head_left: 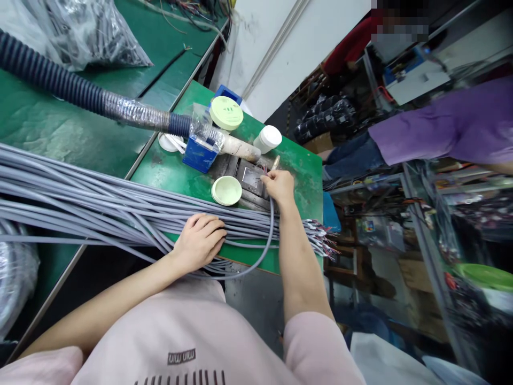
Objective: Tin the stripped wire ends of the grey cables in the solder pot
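Observation:
A long bundle of grey cables (132, 200) runs across the green bench, with stripped, multi-coloured wire ends (323, 238) at its right. My left hand (200, 239) lies palm down over the bundle, its fingers loosely bent and slightly apart. One grey cable (271, 227) bends up from the front to my right hand (279, 186), which pinches it near its end. Thin bared wires stick out past my fingertips, over the edge of a dark solder pot (251, 177) with a shiny square surface. Whether the wires touch that surface, I cannot tell.
A ribbed extraction hose (136, 111) ends above the pot, beside a blue block (199, 155). Around it stand an open pale green tub (226, 191), a round lid-topped tin (226, 112) and a white jar (267, 139). A person in purple (444, 120) is at the right.

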Demonstrator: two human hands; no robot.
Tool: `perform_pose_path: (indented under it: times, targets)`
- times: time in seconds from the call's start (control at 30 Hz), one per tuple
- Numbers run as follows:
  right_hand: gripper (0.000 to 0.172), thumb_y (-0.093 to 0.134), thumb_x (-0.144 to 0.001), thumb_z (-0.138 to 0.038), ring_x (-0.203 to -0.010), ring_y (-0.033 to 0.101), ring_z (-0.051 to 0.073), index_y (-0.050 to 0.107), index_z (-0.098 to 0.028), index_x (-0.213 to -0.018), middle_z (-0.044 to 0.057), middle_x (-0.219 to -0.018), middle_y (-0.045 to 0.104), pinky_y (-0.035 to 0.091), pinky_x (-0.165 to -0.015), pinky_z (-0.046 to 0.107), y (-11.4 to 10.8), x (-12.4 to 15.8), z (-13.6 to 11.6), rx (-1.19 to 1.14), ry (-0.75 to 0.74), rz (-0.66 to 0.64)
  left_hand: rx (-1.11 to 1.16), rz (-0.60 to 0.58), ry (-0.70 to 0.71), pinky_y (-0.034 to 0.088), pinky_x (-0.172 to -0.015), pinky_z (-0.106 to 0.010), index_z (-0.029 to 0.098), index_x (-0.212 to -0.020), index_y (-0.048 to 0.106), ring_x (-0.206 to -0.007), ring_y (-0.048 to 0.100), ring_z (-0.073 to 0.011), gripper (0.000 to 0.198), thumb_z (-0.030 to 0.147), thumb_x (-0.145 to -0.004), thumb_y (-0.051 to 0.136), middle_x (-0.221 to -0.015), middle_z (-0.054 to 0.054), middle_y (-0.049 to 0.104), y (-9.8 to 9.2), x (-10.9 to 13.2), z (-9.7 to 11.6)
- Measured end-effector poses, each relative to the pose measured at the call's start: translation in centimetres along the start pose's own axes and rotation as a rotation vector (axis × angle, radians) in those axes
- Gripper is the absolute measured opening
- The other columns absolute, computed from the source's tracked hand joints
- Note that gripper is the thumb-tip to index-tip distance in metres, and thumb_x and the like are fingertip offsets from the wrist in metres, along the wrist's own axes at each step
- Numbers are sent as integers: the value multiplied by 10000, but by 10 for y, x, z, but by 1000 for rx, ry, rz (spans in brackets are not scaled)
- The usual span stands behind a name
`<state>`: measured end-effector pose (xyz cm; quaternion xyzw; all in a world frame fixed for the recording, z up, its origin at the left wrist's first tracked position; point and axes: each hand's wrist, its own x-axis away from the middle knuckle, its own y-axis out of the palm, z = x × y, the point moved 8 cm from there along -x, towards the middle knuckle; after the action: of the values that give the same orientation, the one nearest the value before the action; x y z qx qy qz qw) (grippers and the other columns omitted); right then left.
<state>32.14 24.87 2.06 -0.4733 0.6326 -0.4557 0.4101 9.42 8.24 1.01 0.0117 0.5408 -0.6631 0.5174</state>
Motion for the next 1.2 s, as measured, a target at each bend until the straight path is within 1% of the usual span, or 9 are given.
perform_pose_path:
  times: [0.13,0.27,0.37,0.47,0.57,0.7,0.9,1.03,1.2]
  targets:
    - [299,598,-697,-326,-506,326,100,458,-179,-477,-53,-478,319,247,-534,257,-32,32,-5,-363,-78,92,5,-6,-6,354,-955,-402,187,-972,653,-1064,579,-210,136,211,-874,562,-1060,-43,699,0,1,-1]
    - [329,644,-718,-348,-528,333,97,459,-180,-505,-51,-506,348,273,-538,244,-49,94,-17,-810,-96,120,149,54,-27,372,-930,-399,209,-983,661,-1019,602,-200,141,207,-869,578,-1008,-45,713,-8,0,-2]
    - [229,659,-730,-317,-570,407,109,558,-182,-576,-32,-570,474,345,-583,246,-40,138,-34,-1096,-57,48,459,190,-129,428,-873,-365,201,-980,667,-936,617,-182,152,215,-830,644,-959,-55,707,-18,-4,-6]
    - [167,669,-732,-301,-594,433,112,612,-188,-622,-22,-612,520,369,-604,251,-26,167,-55,-1266,-48,-41,905,250,-354,486,-806,-324,186,-1022,671,-890,619,-174,281,274,-761,726,-966,-65,674,-7,-8,-15]
    - [233,694,-722,-318,-570,407,105,577,-182,-573,-29,-579,488,347,-567,246,-16,180,-66,-1336,-30,-110,1308,254,-528,505,-725,-281,181,-922,699,-807,615,-147,266,310,-701,770,-882,-37,649,15,-10,-12]
    - [282,715,-726,-311,-534,396,86,555,-175,-538,-44,-530,461,330,-543,234,-10,189,-69,-1407,-23,-157,1565,295,-618,491,-647,-252,177,-734,698,-710,572,-108,167,297,-664,789,-811,-2,606,23,-11,-4]
    - [152,747,-694,-339,-483,464,82,696,-202,-738,-29,-602,580,364,-478,224,9,210,-63,-1415,0,-300,1750,196,-828,481,-614,-227,149,-693,661,-693,547,-102,194,313,-681,764,-768,-9,588,22,-10,2]
    - [245,759,-656,-432,-398,394,72,710,-193,-671,-28,-505,542,291,-400,223,16,219,-62,-1502,8,-328,1925,-121,-969,464,-466,-252,147,-735,654,-526,520,-120,253,364,-646,749,-604,-2,532,48,0,25]
    - [285,787,-605,-456,-373,387,73,702,-185,-633,-35,-443,501,258,-382,214,21,221,-60,-1631,101,-341,1922,-184,-868,495,-529,-258,130,-890,692,-503,546,-113,402,481,-697,728,-575,11,529,56,6,36]
